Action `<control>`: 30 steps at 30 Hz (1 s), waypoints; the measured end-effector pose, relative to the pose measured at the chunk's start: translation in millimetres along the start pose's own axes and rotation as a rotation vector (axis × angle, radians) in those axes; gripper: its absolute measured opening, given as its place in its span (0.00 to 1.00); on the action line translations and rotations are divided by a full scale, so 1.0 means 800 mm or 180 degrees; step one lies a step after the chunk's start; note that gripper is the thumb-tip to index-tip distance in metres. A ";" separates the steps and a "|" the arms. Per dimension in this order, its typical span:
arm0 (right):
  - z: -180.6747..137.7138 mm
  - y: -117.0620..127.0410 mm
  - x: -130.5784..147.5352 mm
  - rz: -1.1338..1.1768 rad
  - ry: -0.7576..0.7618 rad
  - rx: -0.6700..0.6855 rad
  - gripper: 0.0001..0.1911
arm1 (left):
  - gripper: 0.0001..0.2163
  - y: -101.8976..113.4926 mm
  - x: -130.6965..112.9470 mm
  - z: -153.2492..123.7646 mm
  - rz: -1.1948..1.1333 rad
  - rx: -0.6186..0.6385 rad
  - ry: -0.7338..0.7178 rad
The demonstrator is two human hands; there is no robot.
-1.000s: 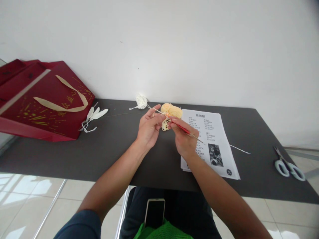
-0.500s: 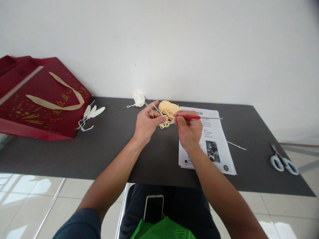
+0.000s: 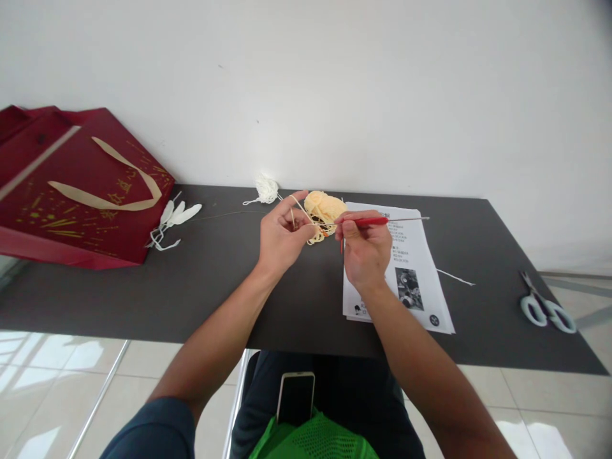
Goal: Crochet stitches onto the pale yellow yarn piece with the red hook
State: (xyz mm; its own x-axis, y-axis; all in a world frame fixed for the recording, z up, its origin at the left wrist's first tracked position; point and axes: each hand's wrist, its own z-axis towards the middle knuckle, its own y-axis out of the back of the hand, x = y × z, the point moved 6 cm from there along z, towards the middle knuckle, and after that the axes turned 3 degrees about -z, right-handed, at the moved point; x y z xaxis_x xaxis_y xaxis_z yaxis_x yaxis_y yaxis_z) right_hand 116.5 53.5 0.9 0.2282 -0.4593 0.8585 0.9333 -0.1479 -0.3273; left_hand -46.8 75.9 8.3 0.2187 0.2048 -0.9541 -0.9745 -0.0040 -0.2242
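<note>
My left hand [image 3: 282, 236] is closed in a pinch on pale yellow yarn [image 3: 315, 234], with a strand running over its raised forefinger. My right hand [image 3: 364, 252] is closed on a crochet hook [image 3: 382, 221] with a red grip and a thin metal shaft that points right, level over the table. The hook's working end meets the yarn between my hands. Just behind them lies a yellow yarn ball [image 3: 326, 205] on the dark table [image 3: 191, 287].
A printed instruction sheet [image 3: 406, 268] lies right of my hands. Scissors [image 3: 545, 306] sit at the far right edge. A red gift bag [image 3: 81, 185], white feather-like pieces [image 3: 176, 217] and a white yarn wad [image 3: 266, 188] lie left and behind. A phone [image 3: 296, 395] rests on my lap.
My right hand has turned the hook from pointing down-right to level, pointing right, and lifted slightly. My left hand keeps its pinch on the yarn.
</note>
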 end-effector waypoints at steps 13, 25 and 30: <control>0.000 -0.010 -0.018 0.1004 -0.0964 -0.0041 0.09 | 0.23 -0.002 0.009 0.001 -0.0669 0.0210 0.0176; -0.011 -0.020 -0.025 0.0986 -0.1223 -0.0221 0.07 | 0.25 0.001 0.013 0.002 -0.0673 0.0029 0.0048; -0.011 -0.018 -0.020 0.0686 -0.0862 -0.0274 0.05 | 0.34 0.002 0.012 0.001 -0.0335 0.0063 -0.0041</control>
State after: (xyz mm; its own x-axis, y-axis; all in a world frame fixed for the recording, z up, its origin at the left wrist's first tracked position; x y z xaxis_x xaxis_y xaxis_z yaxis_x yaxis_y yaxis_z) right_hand 97.3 55.5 -11.2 0.4933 -0.2410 0.8358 0.8315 -0.1514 -0.5344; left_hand -46.3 78.9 -1.2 0.3194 0.2155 -0.9228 -0.9470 0.0374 -0.3191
